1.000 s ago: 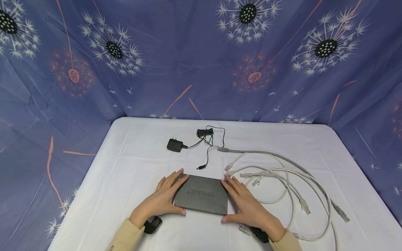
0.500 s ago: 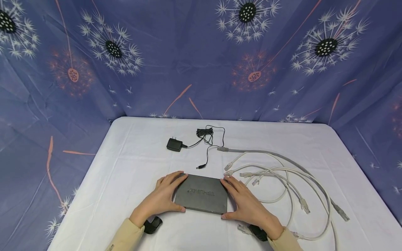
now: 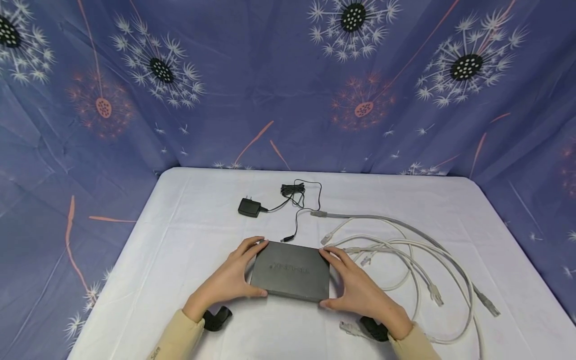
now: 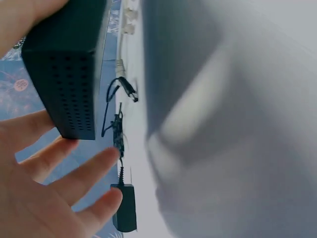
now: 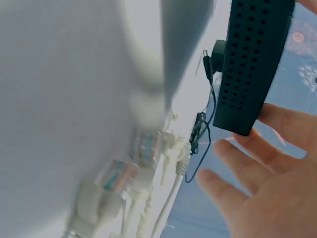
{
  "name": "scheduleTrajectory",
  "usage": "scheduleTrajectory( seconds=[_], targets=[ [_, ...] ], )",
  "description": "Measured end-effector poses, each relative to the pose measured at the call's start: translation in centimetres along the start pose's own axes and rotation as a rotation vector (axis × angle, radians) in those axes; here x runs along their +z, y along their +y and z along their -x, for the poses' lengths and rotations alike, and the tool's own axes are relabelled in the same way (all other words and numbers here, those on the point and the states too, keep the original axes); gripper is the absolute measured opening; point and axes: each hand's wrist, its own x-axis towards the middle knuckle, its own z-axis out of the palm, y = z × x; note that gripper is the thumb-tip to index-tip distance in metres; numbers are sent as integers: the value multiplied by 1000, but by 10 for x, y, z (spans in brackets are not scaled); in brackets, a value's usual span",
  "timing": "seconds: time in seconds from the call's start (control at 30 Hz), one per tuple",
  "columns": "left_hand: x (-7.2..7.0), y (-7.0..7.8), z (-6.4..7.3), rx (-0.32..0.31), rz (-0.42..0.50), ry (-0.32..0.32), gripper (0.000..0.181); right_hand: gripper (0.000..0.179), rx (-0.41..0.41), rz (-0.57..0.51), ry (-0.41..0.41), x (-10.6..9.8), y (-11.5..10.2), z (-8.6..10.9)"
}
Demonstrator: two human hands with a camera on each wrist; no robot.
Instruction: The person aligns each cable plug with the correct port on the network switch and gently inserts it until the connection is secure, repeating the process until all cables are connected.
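A dark grey network switch (image 3: 290,275) with a raised TP-LINK mark is held level between both hands, slightly above the white table. My left hand (image 3: 228,279) grips its left end, thumb at the near edge and fingertips at the far corner. At the opposite end my right hand (image 3: 357,286) grips it the same way. Each wrist view shows a perforated end of the switch (image 4: 69,94), with some fingers spread away from it. Beyond the switch lies a black power adapter (image 3: 249,207), its thin cord bundled and its barrel plug (image 3: 287,239) near the switch's far edge.
Several pale network cables (image 3: 418,265) lie looped on the right side of the table (image 3: 189,240), alongside one thicker grey cable (image 3: 405,225). A loose cable connector (image 3: 348,327) sits by the right wrist. A blue patterned cloth (image 3: 270,90) hangs behind the table.
Both hands have closed more firmly on the switch and raised it slightly off the table. It has shifted a little away from the body. The adapter and cables have stayed put.
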Motion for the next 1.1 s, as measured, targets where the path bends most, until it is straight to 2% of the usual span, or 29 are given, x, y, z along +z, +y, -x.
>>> scheduleTrajectory(
  seconds=[0.47,0.87,1.1],
  targets=[
    [-8,5,-7,71,225,40,103,107,-42,-77,63,-18,-5,-3],
    [-10,16,-9,94,445,126,91,104,-39,-132,122,-26,-10,-2],
    [-8,18,-13,119,605,200,81,105,-55,-116,200,-25,-12,-3]
  ],
)
